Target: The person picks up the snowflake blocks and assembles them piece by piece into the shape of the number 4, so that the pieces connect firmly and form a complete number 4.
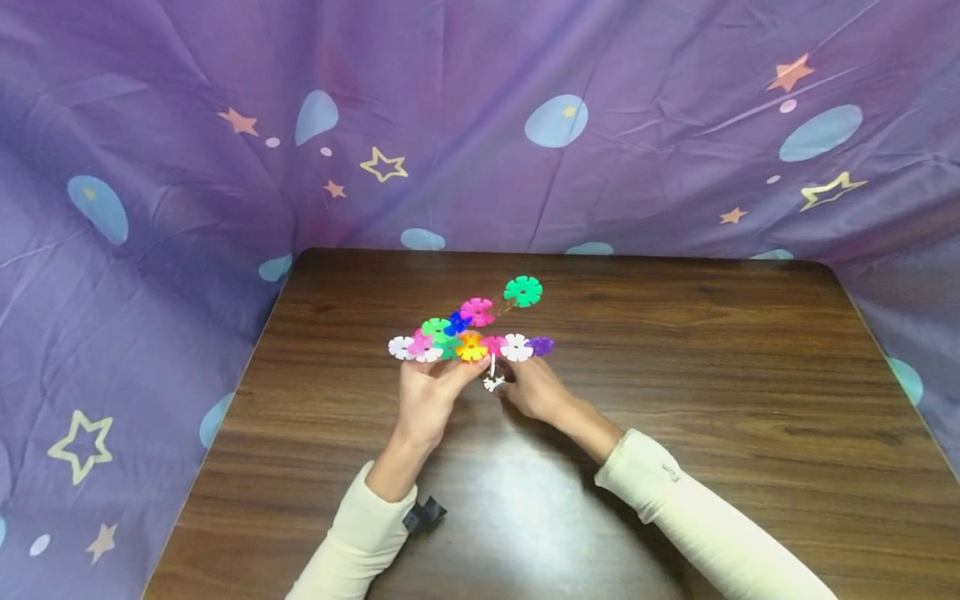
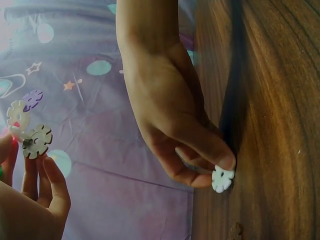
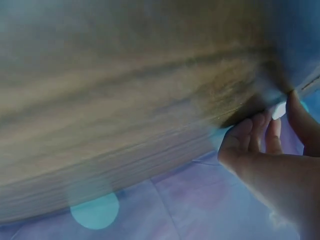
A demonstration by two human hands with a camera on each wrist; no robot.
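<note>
My left hand point(image 1: 426, 396) holds a chain of colourful snowflake discs point(image 1: 472, 347), raised over the table. The chain has a straight row from white to purple and a slanting branch that ends in a green disc point(image 1: 522, 292). Toward me, a white disc point(image 1: 493, 383) juts out from the row. My right hand point(image 1: 536, 387) is just right of it and lower. In the left wrist view, the right thumb and fingers pinch a loose white snowflake disc point(image 2: 222, 179) close to the tabletop. The right wrist view shows part of that disc point(image 3: 279, 110) between the fingertips.
The brown wooden table point(image 1: 735, 392) extends on both sides of my arms. A purple curtain point(image 1: 465, 100) with stars and blue spots hangs behind and beside it. A black strap end point(image 1: 426, 513) sticks out from the left sleeve.
</note>
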